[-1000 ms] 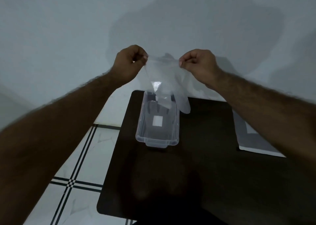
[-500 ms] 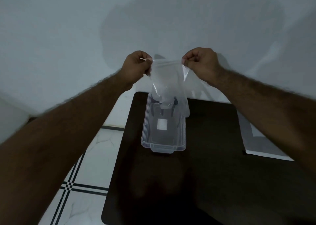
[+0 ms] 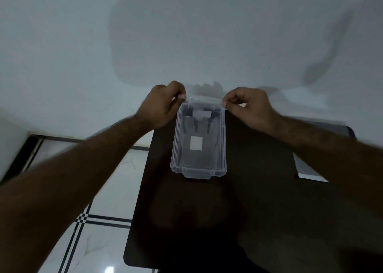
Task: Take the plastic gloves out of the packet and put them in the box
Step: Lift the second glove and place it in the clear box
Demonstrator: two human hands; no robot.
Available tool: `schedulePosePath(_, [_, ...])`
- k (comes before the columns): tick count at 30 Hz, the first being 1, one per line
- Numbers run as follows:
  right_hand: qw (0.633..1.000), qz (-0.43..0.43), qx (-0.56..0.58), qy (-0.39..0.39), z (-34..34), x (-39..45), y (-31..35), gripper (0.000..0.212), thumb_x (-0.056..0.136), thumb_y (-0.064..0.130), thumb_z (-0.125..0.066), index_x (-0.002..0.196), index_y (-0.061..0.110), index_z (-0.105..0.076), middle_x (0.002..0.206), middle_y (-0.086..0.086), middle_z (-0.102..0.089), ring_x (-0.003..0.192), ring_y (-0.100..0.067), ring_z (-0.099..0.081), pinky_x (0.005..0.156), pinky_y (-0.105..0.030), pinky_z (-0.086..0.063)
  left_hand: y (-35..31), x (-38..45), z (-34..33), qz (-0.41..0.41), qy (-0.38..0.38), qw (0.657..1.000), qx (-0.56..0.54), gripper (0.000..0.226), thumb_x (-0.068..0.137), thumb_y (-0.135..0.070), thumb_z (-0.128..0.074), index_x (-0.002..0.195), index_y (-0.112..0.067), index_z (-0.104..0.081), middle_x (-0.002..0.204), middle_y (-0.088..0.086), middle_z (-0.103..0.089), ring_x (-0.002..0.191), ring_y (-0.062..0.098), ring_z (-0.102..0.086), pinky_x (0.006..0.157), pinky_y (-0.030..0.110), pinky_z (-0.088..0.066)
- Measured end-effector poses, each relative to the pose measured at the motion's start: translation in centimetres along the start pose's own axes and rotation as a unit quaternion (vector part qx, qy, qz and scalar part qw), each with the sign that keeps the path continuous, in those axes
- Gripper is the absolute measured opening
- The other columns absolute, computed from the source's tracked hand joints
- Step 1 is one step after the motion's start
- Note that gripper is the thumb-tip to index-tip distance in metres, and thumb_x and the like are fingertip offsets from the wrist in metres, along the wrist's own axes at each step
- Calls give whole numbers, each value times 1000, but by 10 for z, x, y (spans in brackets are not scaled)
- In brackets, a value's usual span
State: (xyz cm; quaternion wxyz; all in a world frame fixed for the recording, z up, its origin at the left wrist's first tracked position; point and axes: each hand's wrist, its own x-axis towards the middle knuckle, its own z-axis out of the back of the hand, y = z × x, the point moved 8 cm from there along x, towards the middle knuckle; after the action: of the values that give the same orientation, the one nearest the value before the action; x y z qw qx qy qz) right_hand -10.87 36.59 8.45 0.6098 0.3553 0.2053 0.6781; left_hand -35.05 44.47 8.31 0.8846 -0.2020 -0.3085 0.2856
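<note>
A clear plastic box (image 3: 222,148) stands open on a dark table (image 3: 259,210), its long side running away from me. A thin transparent plastic glove (image 3: 204,100) is stretched by its cuff across the box's far end, and the rest of it hangs down into the box. My left hand (image 3: 160,106) pinches the cuff's left corner at the box's far left corner. My right hand (image 3: 248,106) pinches the right corner at the far right corner. A white square label shows through the box's floor.
A flat grey-and-white packet (image 3: 306,169) lies on the table at the right, partly under my right forearm. The table's far edge meets a pale wall. White tiled floor with black lines lies to the left.
Both hands have come down with the glove from well above the box to its far rim. The glove has gone from hanging in the air to lying down inside the box.
</note>
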Motion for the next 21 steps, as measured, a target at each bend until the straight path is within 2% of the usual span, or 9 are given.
schedulePosePath(2, [998,4,-27,48,-14,-12,-8,11,97,14,-78,106,11,-81,100,5,-79,93,-5,-74,86,-20,-59,10,-12,-18,-6,30,999,42,25,103,-29,-48,107,-8,-61,84,8,-71,68,35,-63,82,37,-46])
schedulePosePath(5, [991,-4,-72,114,-35,-26,-24,15,98,20,-75,112,17,-80,101,13,-76,90,4,-70,82,-14,-55,24,-27,-45,-22,79,992,94,18,105,-26,-50,109,-12,-59,86,7,-73,73,34,-68,107,40,-43])
schedulePosePath(6, [987,4,-94,132,-42,-29,-28,15,99,23,-74,112,19,-80,100,15,-75,86,4,-68,81,-17,-54,28,-31,-55,-26,98,990,101,17,105,-27,-50,109,-13,-59,86,7,-73,73,33,-68,112,43,-42])
schedulePosePath(9, [967,51,-169,182,-68,-38,-40,12,97,24,-74,107,19,-80,98,8,-78,81,-8,-69,81,-33,-56,39,-44,-82,-34,145,983,111,15,104,-29,-53,106,-15,-60,84,6,-74,77,33,-69,112,46,-41])
schedulePosePath(12, [951,73,-225,199,-87,-45,-54,10,94,24,-76,103,21,-79,96,5,-80,83,-15,-73,94,-42,-53,40,-54,-105,-35,206,968,135,17,103,-31,-55,106,-16,-63,93,6,-77,91,30,-74,118,49,-36])
schedulePosePath(14, [929,57,-276,240,-102,-50,-68,14,97,31,-71,108,26,-78,100,6,-80,91,-15,-74,109,-47,-45,40,-61,-119,-35,259,952,158,14,102,-29,-59,107,-17,-66,102,4,-77,102,29,-73,124,52,-29])
schedulePosePath(17, [881,54,-351,311,-122,-56,-78,19,101,36,-60,112,32,-75,106,9,-79,105,-14,-72,126,-51,-23,44,-70,-133,-26,320,930,180,16,101,-31,-60,111,-23,-69,114,-1,-73,118,23,-68,129,55,-21])
schedulePosePath(19, [853,71,-387,342,-131,-61,-76,21,103,37,-54,110,33,-73,103,10,-77,107,-11,-71,129,-56,-11,45,-75,-142,-26,353,914,198,19,100,-33,-61,114,-26,-71,123,-1,-73,128,21,-65,130,59,-15])
schedulePosePath(21, [824,98,-417,370,-140,-66,-70,23,105,38,-51,108,33,-73,100,8,-76,106,-13,-72,130,-58,-4,44,-78,-149,-24,383,898,213,19,99,-34,-60,113,-29,-72,125,-2,-74,131,19,-63,131,60,-9])
